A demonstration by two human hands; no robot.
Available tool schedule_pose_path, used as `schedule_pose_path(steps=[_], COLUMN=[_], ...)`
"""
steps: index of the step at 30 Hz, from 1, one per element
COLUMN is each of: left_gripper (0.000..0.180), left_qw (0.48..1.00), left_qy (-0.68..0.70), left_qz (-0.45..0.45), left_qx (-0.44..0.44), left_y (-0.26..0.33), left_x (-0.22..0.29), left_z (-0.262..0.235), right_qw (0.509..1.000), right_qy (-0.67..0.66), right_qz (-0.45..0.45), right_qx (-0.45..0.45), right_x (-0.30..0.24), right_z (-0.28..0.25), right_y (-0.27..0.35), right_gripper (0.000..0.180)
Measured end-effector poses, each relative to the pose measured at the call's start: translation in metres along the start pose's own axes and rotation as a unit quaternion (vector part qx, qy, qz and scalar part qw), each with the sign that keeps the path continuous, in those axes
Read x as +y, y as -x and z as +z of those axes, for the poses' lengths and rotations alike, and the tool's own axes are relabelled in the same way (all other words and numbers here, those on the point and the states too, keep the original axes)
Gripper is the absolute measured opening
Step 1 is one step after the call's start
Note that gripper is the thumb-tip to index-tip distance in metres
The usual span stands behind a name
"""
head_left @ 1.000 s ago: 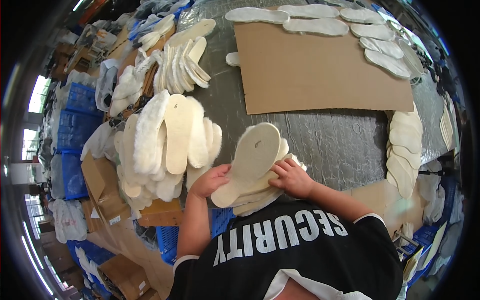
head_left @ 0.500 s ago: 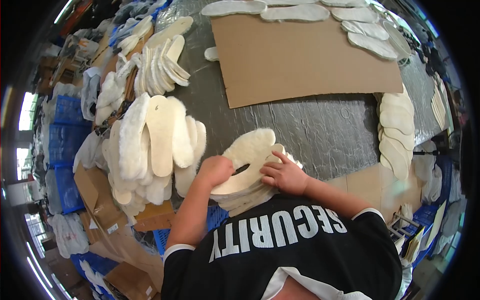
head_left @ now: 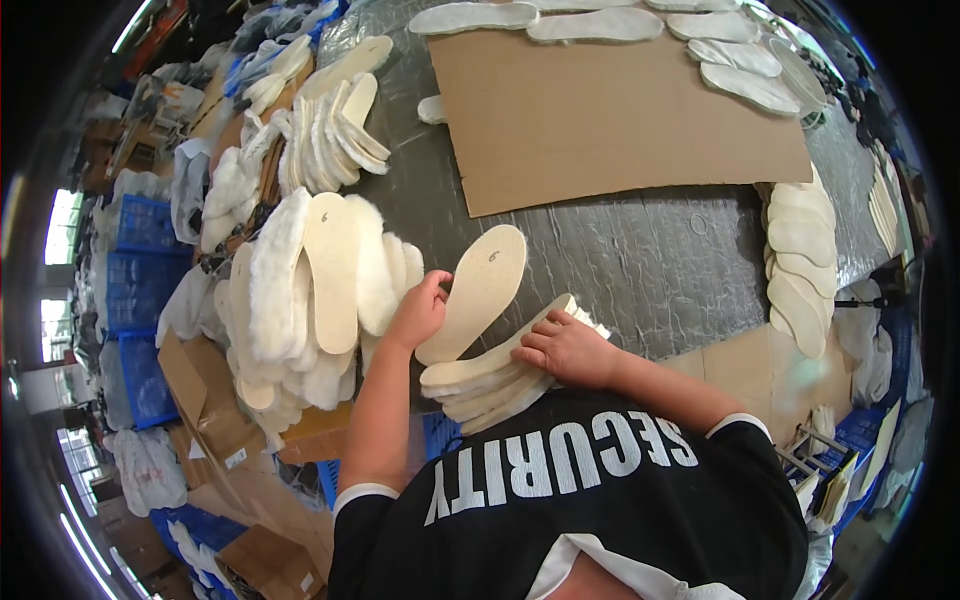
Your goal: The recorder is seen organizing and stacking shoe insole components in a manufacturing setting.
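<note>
Gripped at its edge by my left hand (head_left: 420, 312), a cream insole (head_left: 482, 290) shows its smooth side, with a small mark near the toe. It is tilted up, apart from the stack of fleece-backed insoles (head_left: 480, 385) in front of my chest. My right hand (head_left: 568, 348) lies over the right part of that stack, its fingers curled on the top edge. To the left of my left hand is a big heap of insoles (head_left: 330, 270), some fluffy side up and some smooth side up.
A brown cardboard sheet (head_left: 620, 120) covers much of the grey-covered table (head_left: 620, 250), with white insoles (head_left: 595, 25) along its far edge. Overlapping insoles (head_left: 800, 240) line the right side. Another row of insoles (head_left: 330, 140) stands far left, near blue crates (head_left: 150, 280).
My left hand has moved up and slightly left, lifting an insole clear of the stack with its smooth side showing. My right hand has stayed on the stack.
</note>
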State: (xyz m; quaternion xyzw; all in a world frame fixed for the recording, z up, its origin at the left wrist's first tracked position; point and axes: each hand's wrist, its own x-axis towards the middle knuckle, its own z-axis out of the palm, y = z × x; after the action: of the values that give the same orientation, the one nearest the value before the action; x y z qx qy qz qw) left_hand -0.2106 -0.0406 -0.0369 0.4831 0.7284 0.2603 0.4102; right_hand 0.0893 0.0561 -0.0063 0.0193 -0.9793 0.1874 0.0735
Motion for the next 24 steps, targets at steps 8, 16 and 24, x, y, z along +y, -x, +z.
schedule_pose_path(steps=[8, 16, 24], left_gripper=[0.077, 0.055, 0.057], left_qw=[0.923, 0.989, 0.963], left_qy=[-0.384, -0.025, -0.208], left_qz=[0.03, 0.098, 0.105], left_qx=[0.02, -0.111, -0.135], left_y=[0.018, 0.026, 0.05], left_x=[0.052, 0.037, 0.042], left_z=[0.058, 0.033, 0.043], right_qw=[0.999, 0.999, 0.996], right_qy=[-0.007, 0.012, 0.073], right_qz=[-0.003, 0.022, 0.034], right_qx=[-0.041, -0.032, 0.025], right_x=[-0.002, -0.002, -0.006], right_z=[-0.002, 0.001, -0.003], right_y=[0.0, 0.0, -0.016], right_gripper=[0.031, 0.033, 0.054])
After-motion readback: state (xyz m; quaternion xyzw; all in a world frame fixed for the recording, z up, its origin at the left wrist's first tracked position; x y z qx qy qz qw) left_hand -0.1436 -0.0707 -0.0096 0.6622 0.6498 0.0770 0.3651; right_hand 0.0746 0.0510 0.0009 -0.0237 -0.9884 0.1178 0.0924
